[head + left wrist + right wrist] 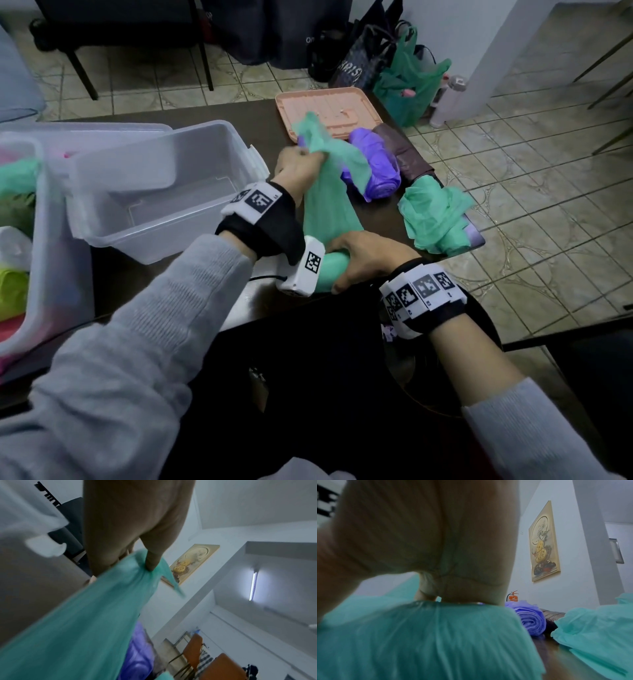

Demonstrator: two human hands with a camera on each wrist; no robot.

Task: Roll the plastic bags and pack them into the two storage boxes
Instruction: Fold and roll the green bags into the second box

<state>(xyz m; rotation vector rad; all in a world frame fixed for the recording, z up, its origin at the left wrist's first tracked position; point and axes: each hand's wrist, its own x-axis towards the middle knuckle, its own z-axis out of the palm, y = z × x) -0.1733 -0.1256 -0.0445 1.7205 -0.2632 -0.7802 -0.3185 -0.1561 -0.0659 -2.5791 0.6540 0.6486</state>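
You had the green bag point(327, 202) stretched between your two hands above the dark table point(267, 113). Your left hand point(298, 166) was at its far end, fingers curled round the gathered plastic; in the left wrist view your thumb point(151, 562) pressed into the bunched film, with a loose strip of the bag trailing past it. Your right hand point(368, 258) was at the near end, closed over the rolled part of the bag, the roll lying crosswise under your palm with your fingers wrapped over its top. From the right wrist view the green plastic filled the space just below your fingers point(471, 591), touching them.

The empty clear storage box point(164, 192) stood just left of your left hand, open, with a lid point(123, 164) leaning into it. The second storage box point(37, 246) sat at the far left, holding coloured bags. Beyond the stretched bag lay a rolled purple bag point(375, 168), a dark brown roll point(406, 154) beside it, and a crumpled green bag point(435, 216) near the table's right edge. A pink tray point(342, 109) lay at the far edge.
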